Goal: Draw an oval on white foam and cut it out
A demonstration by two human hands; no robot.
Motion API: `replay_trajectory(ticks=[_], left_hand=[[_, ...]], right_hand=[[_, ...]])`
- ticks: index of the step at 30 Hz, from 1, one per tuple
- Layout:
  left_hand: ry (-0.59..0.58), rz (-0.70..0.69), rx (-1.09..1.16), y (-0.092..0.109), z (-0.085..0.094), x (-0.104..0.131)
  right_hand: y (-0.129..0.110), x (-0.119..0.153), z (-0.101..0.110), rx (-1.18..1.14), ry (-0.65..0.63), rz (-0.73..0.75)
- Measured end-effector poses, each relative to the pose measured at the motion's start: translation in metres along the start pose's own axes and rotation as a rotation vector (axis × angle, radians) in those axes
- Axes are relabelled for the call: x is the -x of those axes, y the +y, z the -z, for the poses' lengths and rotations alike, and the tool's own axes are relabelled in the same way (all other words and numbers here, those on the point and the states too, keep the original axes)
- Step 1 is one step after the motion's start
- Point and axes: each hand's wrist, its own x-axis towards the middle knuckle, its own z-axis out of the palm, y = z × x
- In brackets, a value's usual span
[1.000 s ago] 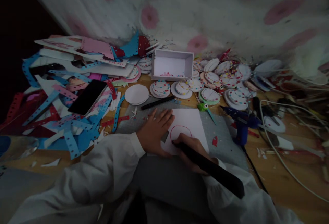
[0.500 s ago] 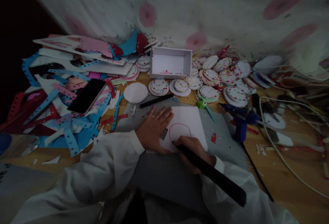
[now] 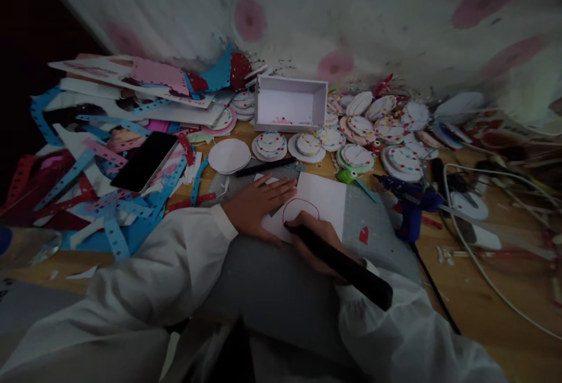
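A sheet of white paper [image 3: 332,197] lies on the grey cutting mat [image 3: 263,289] in front of me. My left hand [image 3: 257,210] rests flat on its left part, fingers spread. In my right hand [image 3: 319,242] is a thick black marker [image 3: 351,269], slanting down to the left, its tip at the paper. A red rounded outline [image 3: 301,199] shows on the sheet; my right hand hides its lower right. Beyond the paper lie a second black pen [image 3: 266,167], a stack of white paper discs [image 3: 229,156] and a small green frog-like piece [image 3: 346,176].
Punched coloured paper strips and a phone [image 3: 144,161] crowd the left side. Behind stand a white open box [image 3: 290,99] and several bead-trimmed layered paper discs [image 3: 269,144]. A blue glue gun [image 3: 410,216] and a white cable [image 3: 456,228] are on the right.
The paper has shifted a little up and left and turned slightly under my left hand. My right hand and the marker have moved left and up with it.
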Motion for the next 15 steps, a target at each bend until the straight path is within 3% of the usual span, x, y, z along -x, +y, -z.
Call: replay_trajectory(ticks=[7, 15], left_hand=[[0.021, -0.012, 0.041, 0.0, 0.0, 0.001], [-0.017, -0.137, 0.135, -0.014, 0.006, -0.001]], right_hand=[[-0.003, -0.002, 0.008, -0.016, -0.155, 0.048], [-0.017, -0.007, -0.002, -0.03, -0.153, 0.0]])
